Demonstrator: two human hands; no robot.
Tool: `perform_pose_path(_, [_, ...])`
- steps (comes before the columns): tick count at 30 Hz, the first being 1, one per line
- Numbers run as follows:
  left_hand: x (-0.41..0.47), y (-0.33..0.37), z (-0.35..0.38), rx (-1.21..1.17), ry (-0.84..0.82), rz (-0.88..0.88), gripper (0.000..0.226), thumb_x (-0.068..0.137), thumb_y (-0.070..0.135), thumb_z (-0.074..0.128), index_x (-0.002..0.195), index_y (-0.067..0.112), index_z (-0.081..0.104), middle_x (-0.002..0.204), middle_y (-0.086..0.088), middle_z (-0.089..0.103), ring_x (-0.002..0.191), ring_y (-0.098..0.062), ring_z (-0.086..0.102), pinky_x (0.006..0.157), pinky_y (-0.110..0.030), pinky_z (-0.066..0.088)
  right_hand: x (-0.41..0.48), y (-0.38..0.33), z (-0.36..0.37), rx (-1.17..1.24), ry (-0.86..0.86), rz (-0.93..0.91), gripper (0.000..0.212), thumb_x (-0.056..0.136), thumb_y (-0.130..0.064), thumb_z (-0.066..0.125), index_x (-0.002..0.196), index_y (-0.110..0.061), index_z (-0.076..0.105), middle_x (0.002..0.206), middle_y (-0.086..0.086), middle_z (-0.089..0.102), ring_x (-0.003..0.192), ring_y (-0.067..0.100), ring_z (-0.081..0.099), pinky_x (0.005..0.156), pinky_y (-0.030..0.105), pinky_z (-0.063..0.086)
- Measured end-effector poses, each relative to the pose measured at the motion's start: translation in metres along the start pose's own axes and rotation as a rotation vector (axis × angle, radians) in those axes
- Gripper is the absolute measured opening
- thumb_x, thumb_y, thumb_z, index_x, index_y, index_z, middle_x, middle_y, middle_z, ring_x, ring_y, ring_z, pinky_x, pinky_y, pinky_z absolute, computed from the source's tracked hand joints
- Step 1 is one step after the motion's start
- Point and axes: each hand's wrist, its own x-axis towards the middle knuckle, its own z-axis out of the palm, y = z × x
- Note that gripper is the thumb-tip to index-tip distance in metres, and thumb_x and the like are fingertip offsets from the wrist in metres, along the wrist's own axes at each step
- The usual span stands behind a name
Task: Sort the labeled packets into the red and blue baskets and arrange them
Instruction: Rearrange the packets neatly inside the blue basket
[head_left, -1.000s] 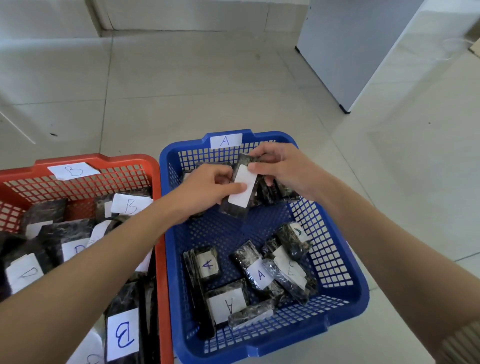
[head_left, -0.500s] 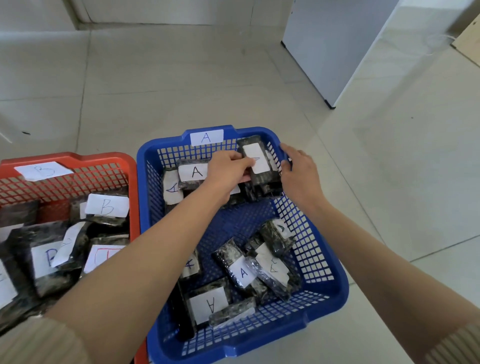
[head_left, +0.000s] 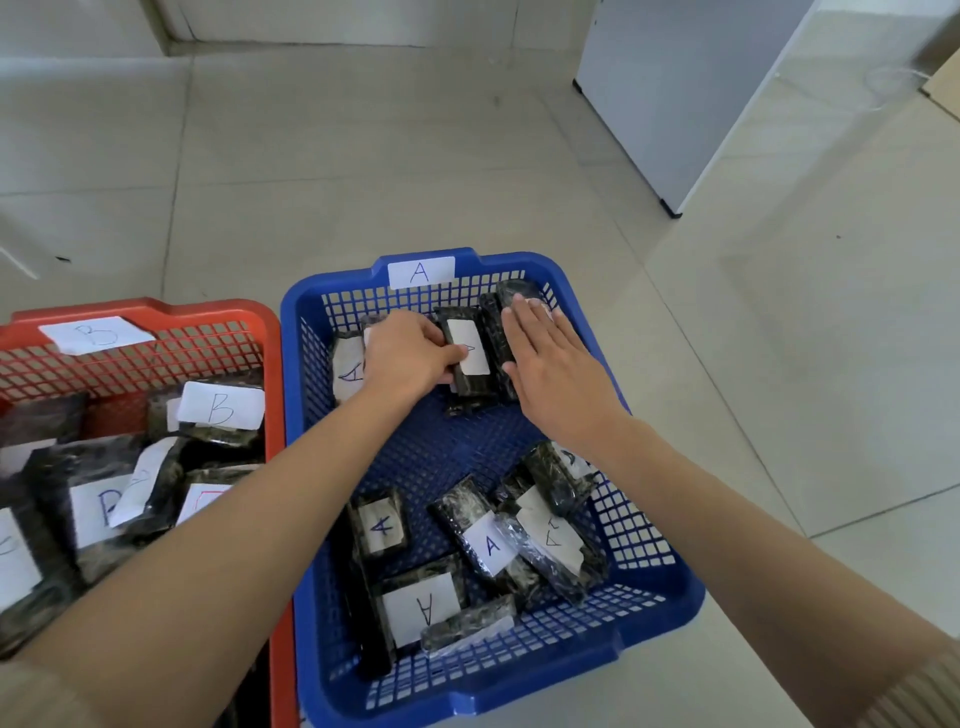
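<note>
- Lining up a row along the far wall of the blue basket (head_left: 498, 262), you have your left hand (head_left: 410, 358) curled on a labelled packet (head_left: 470, 364), thumb against its label.
- Your right hand (head_left: 550, 374) lies flat, fingers straight, pressing the row's right end (gripping nothing).
- Sorting looks done: A labels sit in blue, B labels in the red basket (head_left: 208, 309).
- Arranging seems barely begun: the loose A packets (head_left: 488, 545) near you lie jumbled, and the red basket's heap looks untidied.

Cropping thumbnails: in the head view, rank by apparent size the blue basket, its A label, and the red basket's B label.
Largest to smallest:
blue basket
B label
A label, clearly the smallest
</note>
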Motion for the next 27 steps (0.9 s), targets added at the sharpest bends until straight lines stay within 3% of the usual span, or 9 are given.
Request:
perform_pose_path(2, [0.001,-0.002,0.004,0.04,0.018,0.027,0.021,0.075,0.015,0.078,0.075,0.009,0.058,0.071,-0.011,0.069,0.062,-0.02,0.07,0.07,-0.039,0.059,-0.001,-0.001,0.003,0.002,-0.045,-0.016,0.054,0.102,-0.017,0.033,0.147,0.004,0.012,0.156,0.02,0.007,0.146,0.031,0.006,0.114,0.033,-0.007])
perform_pose_path(4, [0.002,-0.004,0.006,0.137,0.026,0.066,0.023,0.076,0.02,0.077,0.076,0.008,0.059,0.069,-0.01,0.07,0.057,-0.017,0.069,0.07,-0.038,0.059,-0.002,-0.001,0.005,0.006,-0.07,-0.025,0.055,0.102,-0.016,0.028,0.147,0.003,0.003,0.156,0.019,-0.003,0.146,0.03,-0.004,0.115,0.033,-0.01])
perform_pose_path(7, [-0.002,-0.005,0.002,0.258,0.065,0.13,0.024,0.079,0.025,0.075,0.079,0.011,0.055,0.07,-0.006,0.068,0.052,-0.012,0.066,0.062,-0.031,0.057,-0.002,-0.005,0.006,0.025,-0.046,-0.008,0.056,0.1,-0.009,0.033,0.147,0.005,0.007,0.156,0.021,0.001,0.145,0.032,-0.002,0.116,0.035,-0.006])
perform_pose_path(10, [-0.008,-0.007,0.001,0.317,0.108,0.337,0.022,0.08,0.025,0.073,0.085,0.014,0.056,0.072,0.0,0.064,0.062,-0.014,0.063,0.065,-0.033,0.054,-0.002,-0.003,0.002,0.054,-0.094,0.001,0.055,0.102,-0.012,0.027,0.147,0.003,-0.001,0.156,0.018,-0.009,0.145,0.029,-0.009,0.114,0.032,-0.012])
perform_pose_path(13, [-0.015,-0.013,0.0,0.48,-0.026,0.509,0.03,0.075,0.033,0.075,0.096,0.015,0.064,0.086,0.001,0.06,0.077,-0.015,0.057,0.072,-0.032,0.05,-0.002,0.0,-0.004,0.055,-0.125,-0.002,0.055,0.103,-0.017,0.024,0.148,0.002,-0.004,0.156,0.016,-0.012,0.145,0.027,-0.012,0.114,0.03,-0.012])
perform_pose_path(15, [-0.016,-0.018,-0.001,0.572,-0.119,0.54,0.041,0.074,0.032,0.076,0.107,0.012,0.065,0.097,-0.001,0.057,0.086,-0.018,0.056,0.077,-0.033,0.049,-0.002,0.002,-0.004,0.073,-0.14,0.003,0.056,0.104,-0.018,0.025,0.148,0.0,-0.004,0.157,0.015,-0.013,0.145,0.025,-0.013,0.115,0.029,-0.011])
perform_pose_path(19, [-0.018,-0.022,0.001,0.704,-0.097,0.602,0.044,0.08,0.027,0.072,0.119,0.01,0.059,0.11,-0.004,0.052,0.1,-0.022,0.053,0.079,-0.026,0.038,0.0,0.004,-0.005,0.086,-0.179,0.003,0.058,0.104,-0.021,0.027,0.149,-0.001,-0.004,0.157,0.013,-0.013,0.145,0.023,-0.013,0.116,0.028,-0.009])
perform_pose_path(23, [-0.021,-0.026,0.001,0.755,-0.133,0.633,0.062,0.076,0.039,0.074,0.127,0.01,0.053,0.116,-0.003,0.047,0.108,-0.02,0.048,0.088,-0.031,0.041,0.0,0.007,-0.011,0.123,-0.195,-0.008,0.061,0.103,-0.023,0.032,0.149,-0.003,-0.002,0.158,0.011,-0.011,0.146,0.021,-0.011,0.115,0.026,-0.009])
perform_pose_path(27, [-0.025,-0.028,0.001,0.805,-0.105,0.675,0.055,0.081,0.03,0.071,0.128,0.009,0.05,0.119,-0.004,0.044,0.108,-0.021,0.05,0.088,-0.032,0.044,0.0,0.008,-0.011,0.118,-0.192,-0.004,0.061,0.102,-0.023,0.033,0.149,-0.002,0.0,0.158,0.011,-0.009,0.146,0.021,-0.01,0.115,0.025,-0.009])
